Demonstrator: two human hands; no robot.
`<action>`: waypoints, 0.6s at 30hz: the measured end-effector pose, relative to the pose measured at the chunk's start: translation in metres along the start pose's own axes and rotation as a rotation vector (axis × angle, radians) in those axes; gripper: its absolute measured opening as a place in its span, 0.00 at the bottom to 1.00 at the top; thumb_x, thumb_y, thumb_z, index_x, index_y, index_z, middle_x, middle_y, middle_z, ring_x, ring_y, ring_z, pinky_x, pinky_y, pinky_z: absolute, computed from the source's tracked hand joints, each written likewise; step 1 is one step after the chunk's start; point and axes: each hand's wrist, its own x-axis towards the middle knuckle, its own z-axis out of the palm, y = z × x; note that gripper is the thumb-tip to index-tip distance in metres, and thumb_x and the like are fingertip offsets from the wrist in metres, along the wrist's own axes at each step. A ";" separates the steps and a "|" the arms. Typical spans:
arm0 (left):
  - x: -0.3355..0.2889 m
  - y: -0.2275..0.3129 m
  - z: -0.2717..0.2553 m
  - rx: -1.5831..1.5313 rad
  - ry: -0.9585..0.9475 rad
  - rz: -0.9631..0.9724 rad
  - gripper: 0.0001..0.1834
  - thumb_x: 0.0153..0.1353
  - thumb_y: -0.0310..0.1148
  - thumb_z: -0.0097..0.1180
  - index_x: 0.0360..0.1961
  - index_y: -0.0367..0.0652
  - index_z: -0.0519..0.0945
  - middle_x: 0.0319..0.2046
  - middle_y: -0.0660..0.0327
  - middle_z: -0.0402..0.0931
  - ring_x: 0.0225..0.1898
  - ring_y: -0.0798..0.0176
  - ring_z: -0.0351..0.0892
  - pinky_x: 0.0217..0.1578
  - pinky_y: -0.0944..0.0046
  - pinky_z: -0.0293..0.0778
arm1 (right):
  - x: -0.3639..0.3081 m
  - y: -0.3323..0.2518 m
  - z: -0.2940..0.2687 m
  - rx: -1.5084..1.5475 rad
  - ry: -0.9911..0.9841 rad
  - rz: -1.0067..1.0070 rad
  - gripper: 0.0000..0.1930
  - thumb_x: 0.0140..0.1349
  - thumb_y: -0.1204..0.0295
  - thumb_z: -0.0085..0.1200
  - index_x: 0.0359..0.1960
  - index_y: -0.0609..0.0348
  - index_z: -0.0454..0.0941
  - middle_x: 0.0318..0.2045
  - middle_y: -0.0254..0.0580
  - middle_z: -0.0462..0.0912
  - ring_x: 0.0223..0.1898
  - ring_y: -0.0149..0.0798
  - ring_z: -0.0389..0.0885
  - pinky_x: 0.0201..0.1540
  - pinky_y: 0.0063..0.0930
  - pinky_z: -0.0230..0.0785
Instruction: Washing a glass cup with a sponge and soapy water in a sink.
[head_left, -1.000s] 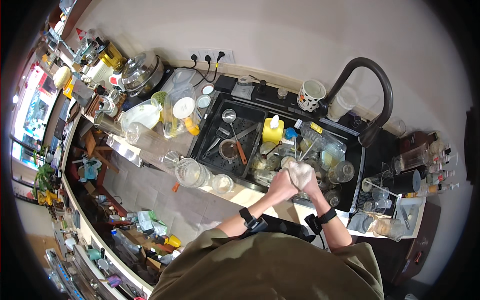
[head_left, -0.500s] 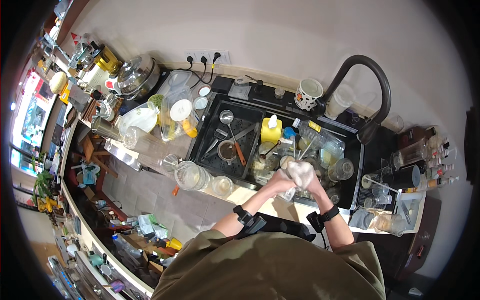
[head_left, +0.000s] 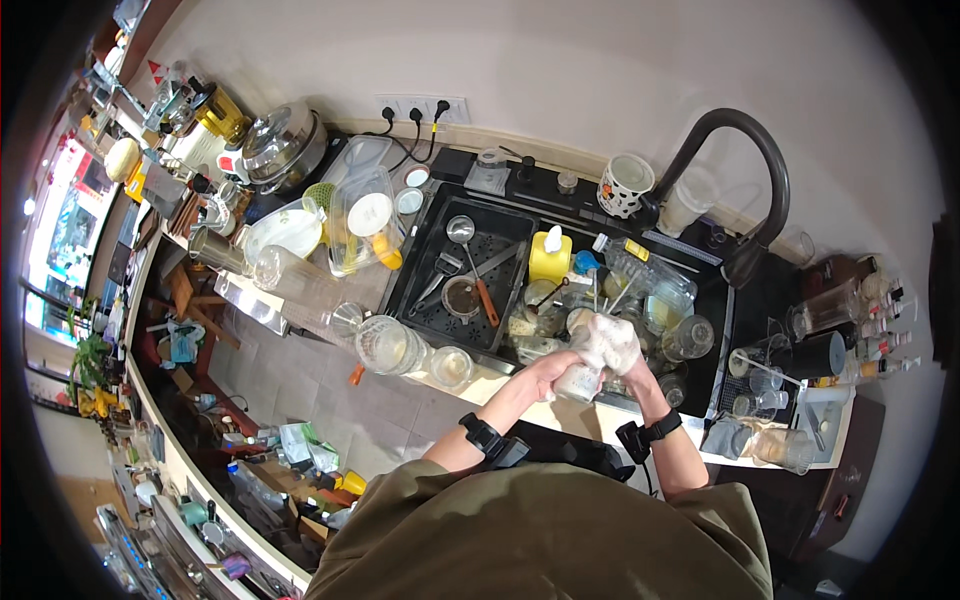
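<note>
Head view: left fingers (head_left: 560, 366) clamped on soapy cup (head_left: 578, 384), foamy right fingers (head_left: 613, 345), grip unclear.

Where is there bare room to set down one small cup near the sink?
Perhaps the black counter between the tap and the clear container, or the black tray between ladle and knife. The right basin is crowded with glasses and a bottle.

Held vessel (head_left: 577, 384) smooth, filmed with foam (head_left: 606, 340); glass or plastic, not clearly told. Ladle (head_left: 460, 229) formed of shiny metal, handle (head_left: 487, 303) finished in smooth, wood-like brown. Tap (head_left: 748, 118) coated matt black. Sink tray (head_left: 498, 236) perforated, dull dark. Bottle (head_left: 655, 277) made of clear, glossy plastic. Shirt (head_left: 540, 530) cut from matt cloth.
</note>
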 end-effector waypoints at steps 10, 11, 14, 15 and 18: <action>-0.009 0.000 0.024 0.894 0.542 0.216 0.19 0.47 0.35 0.67 0.39 0.34 0.82 0.33 0.51 0.84 0.34 0.51 0.85 0.37 0.57 0.81 | 0.004 -0.005 0.025 -0.273 0.097 -0.140 0.17 0.68 0.59 0.52 0.28 0.61 0.77 0.20 0.35 0.78 0.22 0.30 0.72 0.28 0.27 0.67; -0.012 0.003 0.018 0.651 0.425 0.161 0.18 0.50 0.34 0.65 0.40 0.36 0.81 0.34 0.54 0.84 0.33 0.53 0.85 0.36 0.58 0.81 | 0.004 -0.008 0.020 -0.206 0.096 -0.054 0.17 0.69 0.59 0.52 0.29 0.61 0.77 0.21 0.32 0.78 0.24 0.26 0.72 0.28 0.26 0.67; -0.016 0.004 0.007 -0.053 -0.015 0.037 0.15 0.57 0.33 0.62 0.45 0.39 0.80 0.33 0.58 0.82 0.32 0.61 0.84 0.35 0.62 0.80 | 0.006 -0.016 0.007 -0.175 0.061 0.225 0.15 0.70 0.61 0.50 0.31 0.60 0.75 0.25 0.35 0.77 0.26 0.28 0.72 0.28 0.26 0.67; -0.016 0.005 0.007 -0.144 -0.130 0.002 0.15 0.56 0.33 0.62 0.44 0.40 0.80 0.33 0.58 0.83 0.32 0.62 0.84 0.34 0.64 0.80 | 0.008 -0.018 0.006 -0.272 0.034 0.065 0.15 0.70 0.61 0.50 0.31 0.61 0.75 0.25 0.38 0.77 0.26 0.32 0.73 0.28 0.27 0.68; -0.014 0.005 0.017 0.296 0.203 0.068 0.18 0.54 0.29 0.62 0.46 0.35 0.77 0.33 0.55 0.83 0.33 0.58 0.84 0.35 0.60 0.81 | 0.012 -0.019 0.009 -0.517 -0.047 -0.351 0.14 0.66 0.64 0.52 0.32 0.64 0.75 0.24 0.50 0.77 0.26 0.52 0.76 0.30 0.33 0.70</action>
